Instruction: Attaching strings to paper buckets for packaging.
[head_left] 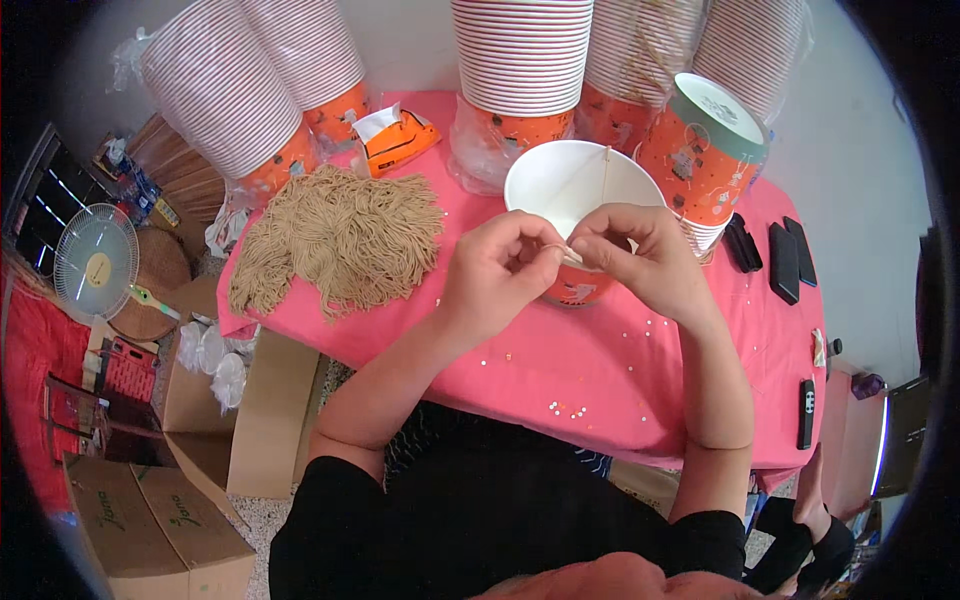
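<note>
A white-lined paper bucket point(535, 180) with an orange printed outside stands upright before me on the table. At its near rim my left hand point(505, 265) and my right hand point(645, 255) meet, fingers pinched together. Between the fingertips is a short bit of tan cord, partly hidden. Another length of cord point(606, 160) passes over the far rim and hangs down inside the bucket. To the left lies a big loose heap of tan cords point(340, 240).
Tall stacks of paper buckets point(522, 60) line the back. An upside-down bucket stack point(700, 160) stands at right, near phones point(783, 262) and a remote point(806, 412). A tissue pack point(398, 140) lies behind the cords. Cardboard boxes point(270, 410) and a fan point(97, 265) are left.
</note>
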